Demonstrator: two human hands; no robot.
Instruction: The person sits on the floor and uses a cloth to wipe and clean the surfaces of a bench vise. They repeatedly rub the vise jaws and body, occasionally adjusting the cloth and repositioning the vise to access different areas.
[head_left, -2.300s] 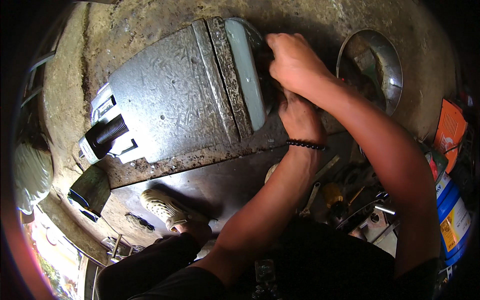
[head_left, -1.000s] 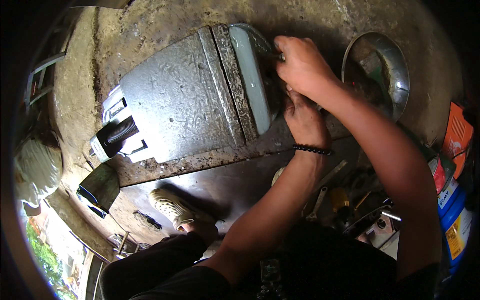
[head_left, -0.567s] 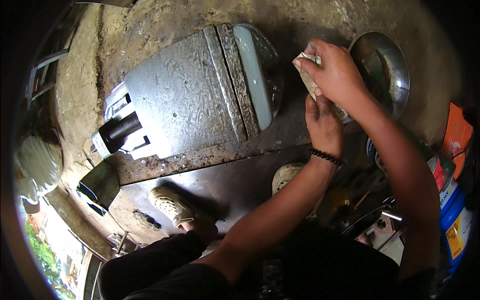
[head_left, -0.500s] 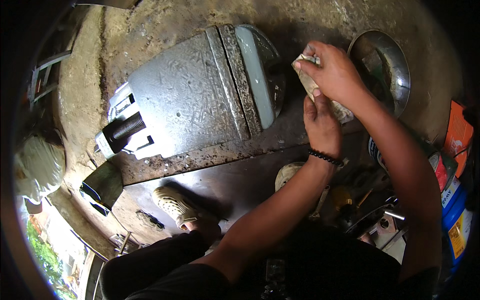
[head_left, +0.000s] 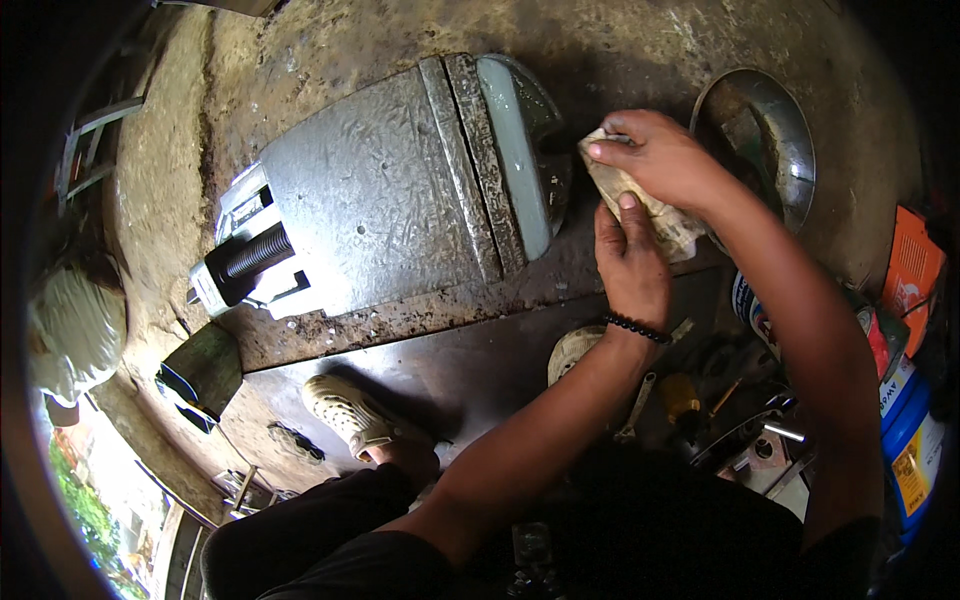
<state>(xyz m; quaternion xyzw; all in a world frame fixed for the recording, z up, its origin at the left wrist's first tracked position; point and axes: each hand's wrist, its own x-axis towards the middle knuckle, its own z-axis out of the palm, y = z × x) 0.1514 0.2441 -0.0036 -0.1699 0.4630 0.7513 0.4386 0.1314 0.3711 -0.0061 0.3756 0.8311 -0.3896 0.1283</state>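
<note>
My left hand (head_left: 635,262), with a dark bead bracelet at the wrist, pinches the lower part of a folded, stained off-white sheet (head_left: 622,184) under its thumb. Whether the sheet is cloth or paper I cannot tell. My right hand (head_left: 668,160) grips its upper end between thumb and fingers. Both hands are just right of a large metal vise (head_left: 360,190), apart from it. The vise's jaws are nearly together, with a thin dark gap between them. Its threaded screw (head_left: 258,252) shows at the left end.
A round metal pan (head_left: 795,150) stands behind my right hand. A dark, open-ended box-like piece (head_left: 205,372) sits at the lower left. My clog (head_left: 345,410) is below the bench edge. A wrench (head_left: 636,405), blue container (head_left: 912,450) and orange case (head_left: 912,262) lie to the right.
Both hands have shifted slightly down and left with the sheet. More of its face shows between them now, and its upper end is less folded over.
</note>
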